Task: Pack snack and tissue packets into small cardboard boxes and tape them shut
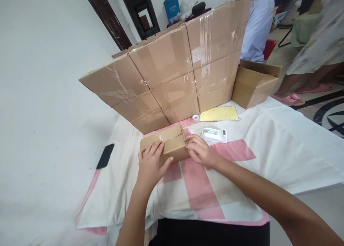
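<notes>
A small brown cardboard box (172, 143) lies on the white and pink cloth (268, 149) in front of me. My left hand (152, 163) rests flat on the box's near left side, fingers stretched out over the top. My right hand (200, 150) presses on the box's right end, fingers curled at the flap there. Clear tape glints on the top of the box near my left fingertips. A white tape dispenser (215, 134) lies just right of the box, close to my right hand.
A wall of taped cardboard boxes (172, 70) stands behind. An open box (254, 83) sits at the right. A yellow sheet (219, 114) and a small tape roll (196, 117) lie before the stack. A black phone (105, 155) lies left. Other people stand at the back right.
</notes>
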The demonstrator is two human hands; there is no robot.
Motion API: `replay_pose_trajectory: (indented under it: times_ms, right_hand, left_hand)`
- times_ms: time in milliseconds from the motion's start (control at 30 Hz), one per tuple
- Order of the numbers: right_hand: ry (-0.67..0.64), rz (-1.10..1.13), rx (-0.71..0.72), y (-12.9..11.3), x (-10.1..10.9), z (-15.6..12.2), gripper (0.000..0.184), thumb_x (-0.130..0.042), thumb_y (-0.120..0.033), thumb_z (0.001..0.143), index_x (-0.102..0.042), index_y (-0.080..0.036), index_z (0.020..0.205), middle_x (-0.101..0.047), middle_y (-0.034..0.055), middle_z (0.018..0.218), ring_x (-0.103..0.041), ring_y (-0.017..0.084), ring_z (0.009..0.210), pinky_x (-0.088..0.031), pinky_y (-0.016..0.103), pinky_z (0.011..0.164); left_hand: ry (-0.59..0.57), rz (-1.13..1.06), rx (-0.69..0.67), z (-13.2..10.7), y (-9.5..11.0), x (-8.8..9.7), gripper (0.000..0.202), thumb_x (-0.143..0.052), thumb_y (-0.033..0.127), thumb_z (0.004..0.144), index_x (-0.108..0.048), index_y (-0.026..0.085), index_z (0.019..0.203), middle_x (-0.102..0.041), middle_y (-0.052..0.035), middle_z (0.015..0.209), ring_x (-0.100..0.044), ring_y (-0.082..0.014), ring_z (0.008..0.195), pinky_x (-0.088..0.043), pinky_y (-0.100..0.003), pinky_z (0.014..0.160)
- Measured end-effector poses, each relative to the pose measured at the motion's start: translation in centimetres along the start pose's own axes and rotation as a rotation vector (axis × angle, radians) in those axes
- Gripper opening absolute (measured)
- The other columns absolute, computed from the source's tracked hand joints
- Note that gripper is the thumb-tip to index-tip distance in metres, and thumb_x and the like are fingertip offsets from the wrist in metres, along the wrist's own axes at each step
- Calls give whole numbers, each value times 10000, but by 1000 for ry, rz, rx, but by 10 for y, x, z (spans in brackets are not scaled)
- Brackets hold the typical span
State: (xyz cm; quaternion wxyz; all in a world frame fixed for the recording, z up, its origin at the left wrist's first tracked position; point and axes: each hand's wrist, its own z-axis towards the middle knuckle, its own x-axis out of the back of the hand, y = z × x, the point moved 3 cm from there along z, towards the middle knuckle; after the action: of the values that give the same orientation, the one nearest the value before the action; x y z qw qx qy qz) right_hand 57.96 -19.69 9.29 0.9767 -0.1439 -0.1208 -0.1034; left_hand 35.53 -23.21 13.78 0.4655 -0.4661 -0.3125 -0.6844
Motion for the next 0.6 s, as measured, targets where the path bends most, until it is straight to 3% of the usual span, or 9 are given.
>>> replay_pose_trajectory:
  times_ms: [133, 267, 400, 600]
  right_hand:
    - [2, 3, -34, 4, 0, -1, 314, -477, -40, 926, -575, -250, 1137, -590, 61, 895, -654, 261, 1018, -599, 449, 806]
    - [-1, 9, -46, 6, 0, -2, 284, -484, -57, 929, -576, -256, 1109, -606, 60, 891, -665, 260, 1008, -596, 441, 796]
    - [6, 26, -43, 5, 1, -1, 289, -487, -42, 916, -574, -253, 1094, -612, 55, 867, -671, 263, 983, -584, 428, 771]
    - [1, 33, -76, 6, 2, 0, 262, -493, -46, 920, -561, -240, 1084, -642, 95, 970, -680, 264, 985, -587, 427, 769]
  left_hand:
    - [-20, -5, -6, -3, -1, -4, 516, -611, 391, 947, -536, 204, 1422, -630, -137, 1452, -550, -321, 1375, -305, -529, 1126]
    - [2, -12, -5, -4, -2, -8, 485, -592, 287, 922, -554, 211, 1400, -646, -130, 1432, -558, -326, 1365, -273, -565, 1165]
    - [56, -6, -6, -2, -1, -7, 431, -635, 283, 886, -617, 209, 1311, -681, -124, 1373, -549, -365, 1347, -282, -586, 1148]
    - [75, -58, -52, 2, -3, -4, 408, -674, 268, 848, -638, 231, 1252, -711, -97, 1323, -619, -318, 1275, -265, -556, 1163]
